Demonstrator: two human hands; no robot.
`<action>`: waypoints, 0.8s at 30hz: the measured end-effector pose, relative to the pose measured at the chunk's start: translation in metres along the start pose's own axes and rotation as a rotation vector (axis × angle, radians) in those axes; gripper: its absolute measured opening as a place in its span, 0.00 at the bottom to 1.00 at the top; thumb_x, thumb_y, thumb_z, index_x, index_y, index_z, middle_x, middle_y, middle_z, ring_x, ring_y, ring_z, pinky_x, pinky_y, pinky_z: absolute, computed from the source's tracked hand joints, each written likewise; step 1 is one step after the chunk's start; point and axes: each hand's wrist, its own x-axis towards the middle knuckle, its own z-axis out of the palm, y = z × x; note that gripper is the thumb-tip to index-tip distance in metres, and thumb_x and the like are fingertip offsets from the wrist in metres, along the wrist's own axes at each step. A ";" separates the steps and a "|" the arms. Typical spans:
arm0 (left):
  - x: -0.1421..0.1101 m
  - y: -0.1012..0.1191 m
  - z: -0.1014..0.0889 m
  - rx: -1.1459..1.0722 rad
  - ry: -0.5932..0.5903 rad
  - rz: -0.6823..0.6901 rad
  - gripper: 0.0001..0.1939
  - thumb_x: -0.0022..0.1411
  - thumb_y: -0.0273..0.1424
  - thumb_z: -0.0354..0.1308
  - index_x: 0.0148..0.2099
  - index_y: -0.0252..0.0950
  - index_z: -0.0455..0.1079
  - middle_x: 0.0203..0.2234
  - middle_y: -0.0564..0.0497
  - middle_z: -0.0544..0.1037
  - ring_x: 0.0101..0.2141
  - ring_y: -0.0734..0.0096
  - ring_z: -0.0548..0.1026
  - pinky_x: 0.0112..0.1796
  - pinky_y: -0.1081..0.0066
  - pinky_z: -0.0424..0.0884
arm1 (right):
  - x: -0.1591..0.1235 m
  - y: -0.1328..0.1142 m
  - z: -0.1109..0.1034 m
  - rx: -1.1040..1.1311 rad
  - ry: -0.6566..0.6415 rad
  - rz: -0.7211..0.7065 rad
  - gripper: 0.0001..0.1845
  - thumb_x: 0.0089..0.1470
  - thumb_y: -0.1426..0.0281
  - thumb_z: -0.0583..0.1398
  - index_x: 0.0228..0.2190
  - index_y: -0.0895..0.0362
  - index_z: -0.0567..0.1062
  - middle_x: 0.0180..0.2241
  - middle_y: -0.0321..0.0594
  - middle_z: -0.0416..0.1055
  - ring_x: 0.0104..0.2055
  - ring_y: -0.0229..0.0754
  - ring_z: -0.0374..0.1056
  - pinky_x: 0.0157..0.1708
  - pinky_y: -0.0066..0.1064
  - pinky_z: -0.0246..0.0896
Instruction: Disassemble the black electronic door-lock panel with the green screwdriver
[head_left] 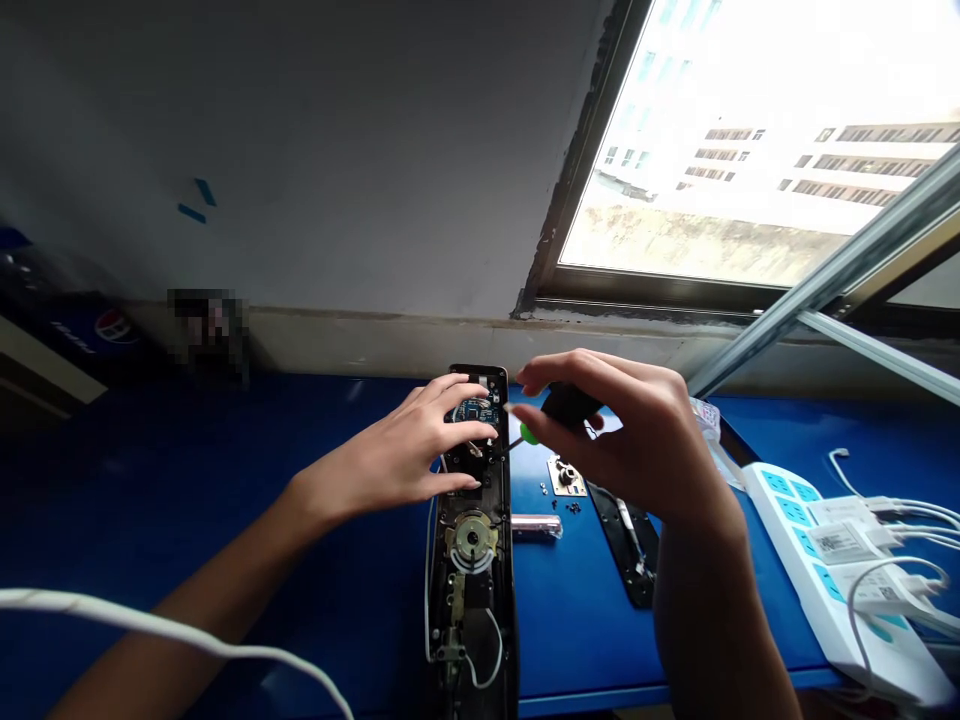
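screwdriver work on an opened electronic door lock (474, 625): the right hand (626, 440) pinches a black-and-green screwdriver (568, 405) between thumb and fingers, its thin shaft angled down toward the upper end of the lock. the left hand (390, 445) spreads across that end, its fingers (457, 390) curved and unclenched, resting on the lock around a blue circuit board (475, 410). the lock lies lengthwise on a blue workbench (225, 440), a brass-coloured hub (471, 537) exposed below the left hand. with the tip this close to the board, the next move calls for a steady, exact placement; the fingers hide the spot it points to. just right of the lock sit a small metal plate (566, 476), a few tiny screws (572, 508), a metal cylinder (536, 525) and a long black plate (626, 545). farther right, a white power strip (817, 560) carries plugged-in chargers (844, 540). a white cable (150, 625) crosses the near left corner. behind the bench rise a grey wall (300, 170) and a bright window (712, 130), a pale multi-storey building (855, 170) beyond the glass.
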 end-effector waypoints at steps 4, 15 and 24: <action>0.001 0.001 0.002 -0.031 0.007 -0.004 0.24 0.62 0.35 0.69 0.60 0.46 0.74 0.68 0.41 0.62 0.70 0.39 0.54 0.64 0.38 0.63 | -0.001 0.000 -0.001 0.067 -0.031 0.009 0.24 0.54 0.78 0.63 0.52 0.54 0.72 0.46 0.41 0.79 0.37 0.38 0.76 0.38 0.30 0.74; 0.003 0.001 -0.001 0.033 -0.005 0.036 0.23 0.64 0.36 0.68 0.60 0.43 0.74 0.67 0.40 0.63 0.70 0.42 0.55 0.64 0.42 0.65 | -0.001 0.002 -0.003 0.035 -0.035 -0.018 0.23 0.54 0.76 0.66 0.52 0.56 0.73 0.46 0.40 0.79 0.39 0.38 0.77 0.39 0.29 0.75; 0.003 -0.001 0.000 0.038 -0.014 0.049 0.22 0.65 0.36 0.67 0.60 0.42 0.74 0.67 0.39 0.64 0.70 0.42 0.55 0.64 0.42 0.65 | -0.001 0.001 -0.003 0.034 -0.028 -0.027 0.24 0.53 0.78 0.65 0.52 0.57 0.73 0.45 0.40 0.79 0.40 0.37 0.76 0.40 0.29 0.74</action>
